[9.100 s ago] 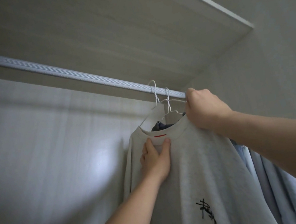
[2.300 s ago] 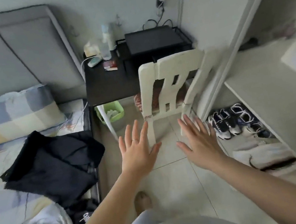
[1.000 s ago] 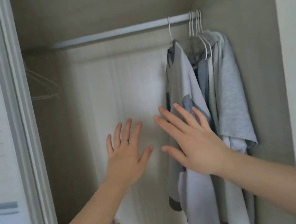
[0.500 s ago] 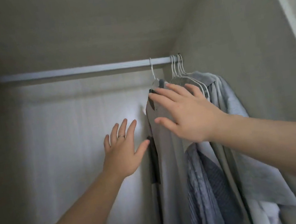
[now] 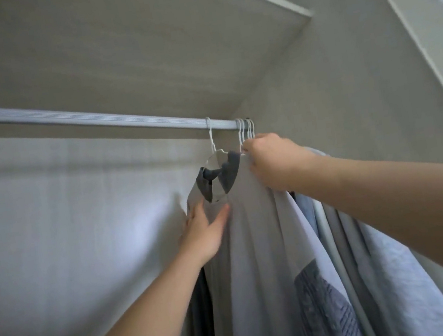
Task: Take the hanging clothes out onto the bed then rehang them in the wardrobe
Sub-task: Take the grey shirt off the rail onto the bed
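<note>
A grey shirt with a dark collar [image 5: 255,249] hangs on a white wire hanger [image 5: 212,143] from the silver wardrobe rail [image 5: 78,123]. My left hand [image 5: 205,232] lies on the shirt's chest just below the collar, thumb on the front and fingers round its left edge. My right hand [image 5: 271,160] is curled at the shirt's right shoulder, beside the hooks of several more white hangers [image 5: 246,131]. Other grey and pale blue garments [image 5: 372,260] hang behind it against the right wall.
The wardrobe's back wall [image 5: 66,234] stands bare to the left of the clothes, and that stretch of rail carries no hangers. A shelf board [image 5: 137,36] closes the space just above the rail. The right side wall [image 5: 347,91] is close behind the bunched hangers.
Both hands have gone from open in the air to the front shirt: the left now lies on its chest, the right is curled at its shoulder. The view has moved closer and tilted up.
</note>
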Motion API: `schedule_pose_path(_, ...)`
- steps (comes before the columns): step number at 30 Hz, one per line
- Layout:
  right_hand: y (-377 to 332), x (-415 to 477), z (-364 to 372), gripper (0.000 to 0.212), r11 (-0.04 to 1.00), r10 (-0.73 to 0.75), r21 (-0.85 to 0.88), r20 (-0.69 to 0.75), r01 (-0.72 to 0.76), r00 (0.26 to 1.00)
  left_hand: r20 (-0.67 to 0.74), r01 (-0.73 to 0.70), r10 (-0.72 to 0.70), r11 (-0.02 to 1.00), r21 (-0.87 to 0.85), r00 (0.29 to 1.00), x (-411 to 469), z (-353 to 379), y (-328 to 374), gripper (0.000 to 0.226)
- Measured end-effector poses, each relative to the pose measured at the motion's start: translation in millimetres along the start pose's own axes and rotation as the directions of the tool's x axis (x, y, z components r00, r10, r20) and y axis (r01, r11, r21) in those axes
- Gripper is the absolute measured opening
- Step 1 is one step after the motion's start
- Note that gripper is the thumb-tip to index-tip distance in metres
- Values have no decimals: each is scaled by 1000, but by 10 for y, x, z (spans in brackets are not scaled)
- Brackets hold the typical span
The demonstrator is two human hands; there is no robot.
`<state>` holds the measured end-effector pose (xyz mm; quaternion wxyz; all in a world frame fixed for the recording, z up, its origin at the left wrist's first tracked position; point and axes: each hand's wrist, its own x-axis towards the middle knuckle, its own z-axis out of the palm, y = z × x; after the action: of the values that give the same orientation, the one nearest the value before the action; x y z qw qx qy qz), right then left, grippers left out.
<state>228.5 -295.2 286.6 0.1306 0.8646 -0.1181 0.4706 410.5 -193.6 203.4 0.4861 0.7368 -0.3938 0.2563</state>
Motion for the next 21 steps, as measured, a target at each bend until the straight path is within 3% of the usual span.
schedule_pose_path(3,-43,122,-3,7,996,90,-13,32,-89,995,33,-10,14,991,-134,999,75,125,33,99)
schedule_pose_path(6,-118,196,1,6,992,125,-5,26,-125,992,39,6,-1,992,-129,999,127,241,-2,85)
schedule_pose_path(11,-293,255,79,7,982,186,-39,-9,-186,983,39,-6,12,988,-152,999,148,313,-61,86)
schedule_pose_path(16,-303,300,122,27,970,235,63,-36,-233,971,47,-1,11,978,-210,999,172,297,-99,87)
schedule_pose_path(21,-181,310,184,15,958,265,141,-119,-248,957,72,1,15,974,-228,997,180,273,-73,87)
